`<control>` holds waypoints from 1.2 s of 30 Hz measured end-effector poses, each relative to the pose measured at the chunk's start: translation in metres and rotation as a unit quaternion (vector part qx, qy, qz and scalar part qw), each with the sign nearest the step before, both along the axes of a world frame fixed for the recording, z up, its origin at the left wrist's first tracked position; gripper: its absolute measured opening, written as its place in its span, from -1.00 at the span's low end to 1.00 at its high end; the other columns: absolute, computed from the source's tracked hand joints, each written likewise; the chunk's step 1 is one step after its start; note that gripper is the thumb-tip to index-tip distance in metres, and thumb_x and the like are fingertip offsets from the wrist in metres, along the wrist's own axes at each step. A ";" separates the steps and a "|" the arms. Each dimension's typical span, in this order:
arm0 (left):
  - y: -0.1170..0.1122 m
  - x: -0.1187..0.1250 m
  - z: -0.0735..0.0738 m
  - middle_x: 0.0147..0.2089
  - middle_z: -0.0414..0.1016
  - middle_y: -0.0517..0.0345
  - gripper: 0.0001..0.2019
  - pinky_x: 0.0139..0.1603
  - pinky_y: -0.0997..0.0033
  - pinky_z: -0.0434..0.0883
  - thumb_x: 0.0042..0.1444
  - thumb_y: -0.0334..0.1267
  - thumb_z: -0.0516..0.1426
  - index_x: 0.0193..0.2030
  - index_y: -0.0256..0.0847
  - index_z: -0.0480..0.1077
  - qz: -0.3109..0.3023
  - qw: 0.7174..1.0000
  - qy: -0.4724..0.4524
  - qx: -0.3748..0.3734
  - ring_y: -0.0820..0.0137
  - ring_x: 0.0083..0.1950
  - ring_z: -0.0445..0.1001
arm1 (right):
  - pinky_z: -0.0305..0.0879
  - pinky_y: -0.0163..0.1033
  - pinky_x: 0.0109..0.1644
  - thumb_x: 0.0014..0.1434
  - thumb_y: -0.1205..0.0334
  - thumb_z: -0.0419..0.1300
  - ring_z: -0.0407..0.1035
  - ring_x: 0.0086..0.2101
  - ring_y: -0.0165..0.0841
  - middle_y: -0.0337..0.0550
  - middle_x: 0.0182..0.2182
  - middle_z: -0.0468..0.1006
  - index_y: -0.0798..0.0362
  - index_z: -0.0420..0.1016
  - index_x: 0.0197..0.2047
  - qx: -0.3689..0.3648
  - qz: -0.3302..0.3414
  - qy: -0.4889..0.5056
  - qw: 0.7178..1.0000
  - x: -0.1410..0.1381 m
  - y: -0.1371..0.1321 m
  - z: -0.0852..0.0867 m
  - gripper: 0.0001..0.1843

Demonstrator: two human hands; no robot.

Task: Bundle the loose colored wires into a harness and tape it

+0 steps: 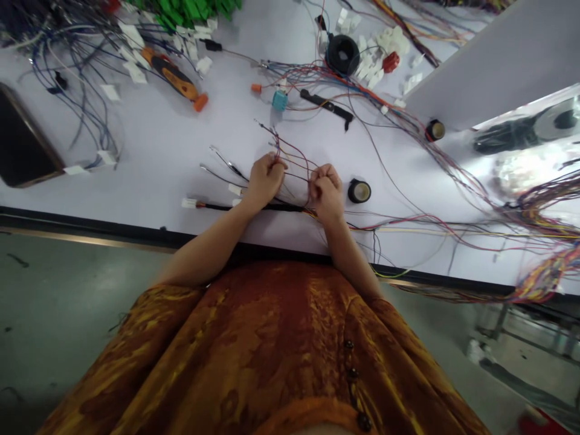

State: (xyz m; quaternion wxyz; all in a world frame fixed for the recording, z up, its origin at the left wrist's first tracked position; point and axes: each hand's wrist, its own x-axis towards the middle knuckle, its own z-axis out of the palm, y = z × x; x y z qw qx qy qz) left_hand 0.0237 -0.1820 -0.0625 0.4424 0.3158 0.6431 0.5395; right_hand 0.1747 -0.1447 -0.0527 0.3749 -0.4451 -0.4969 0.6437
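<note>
Several thin wires [296,162], dark red and yellow, stretch between my two hands above the white table. My left hand [266,180] pinches them near their ends, where small metal terminals [273,144] stick out past the fingers. On the other side my right hand [327,192] has its fingers closed round the same wires. Beneath both hands runs a black-taped wire bundle [276,207], ending at the left in a white connector [189,203]. Loose wires with bare terminals [222,158] lie left of my left hand. A roll of black tape [359,191] stands just right of my right hand.
Farther back lie an orange-and-black hand tool [174,75], a blue connector [280,100], a black tool [326,107] and another black tape roll [343,54]. A phone [27,142] rests at the left. Wire bundles [548,211] crowd the right, below a grey panel [493,60].
</note>
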 end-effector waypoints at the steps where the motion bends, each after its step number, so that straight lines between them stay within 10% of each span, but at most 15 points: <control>1: -0.001 0.000 0.000 -0.60 0.17 0.31 -0.92 -0.57 0.50 0.07 0.09 -0.35 0.06 -0.42 -0.15 0.30 0.012 0.999 -0.041 -0.005 0.52 -0.60 0.09 | -0.03 -0.35 -0.53 0.12 0.27 0.06 -0.04 -0.59 -0.53 -0.35 -0.43 0.22 -0.05 0.02 -0.38 -0.018 -0.011 0.007 1.000 0.001 0.002 0.000 -0.80; 8: -0.009 -0.001 0.008 -0.66 0.13 0.39 -0.89 -0.65 0.51 -0.03 0.16 -0.20 0.14 -0.25 -0.17 0.41 -0.016 0.997 -0.073 0.022 0.56 -0.68 0.03 | 0.01 -0.35 -0.50 0.27 -0.01 0.15 0.03 -0.52 -0.47 -0.33 -0.54 0.18 -0.02 0.27 -0.40 0.079 0.127 -0.078 0.986 0.000 -0.005 0.004 -0.69; 13: -0.007 -0.006 0.006 -0.67 0.12 0.41 -0.89 -0.68 0.52 -0.07 0.22 -0.18 0.11 -0.25 -0.15 0.36 0.081 0.988 -0.133 -0.002 0.58 -0.70 -0.03 | -0.11 -0.33 -0.60 0.25 -0.45 -0.02 -0.17 -0.62 -0.49 -0.40 -0.59 0.00 -0.04 0.04 -0.45 0.002 -0.047 0.021 0.999 -0.005 -0.001 0.001 -0.37; 24: -0.012 -0.010 0.013 -0.58 0.15 0.39 -0.71 -0.61 0.54 -0.06 0.14 -0.09 0.20 -0.10 -0.26 0.46 -0.032 0.982 -0.183 0.027 0.62 -0.63 -0.01 | 0.06 -0.38 -0.54 0.17 -0.23 0.27 -0.03 -0.61 -0.56 -0.40 -0.52 0.14 -0.02 0.21 -0.42 -0.064 -0.021 0.163 0.984 0.000 0.006 0.000 -0.50; 36: -0.006 -0.004 0.007 -0.58 0.23 0.31 -0.80 -0.46 0.46 0.13 0.11 -0.12 0.14 -0.39 -0.21 0.34 -0.138 0.987 0.078 -0.029 0.50 -0.52 0.14 | 0.17 -0.37 -0.50 0.13 0.00 0.37 0.16 -0.60 -0.59 -0.39 -0.47 0.34 0.00 0.36 -0.32 -0.069 -0.016 0.170 0.983 -0.003 0.008 -0.010 -0.68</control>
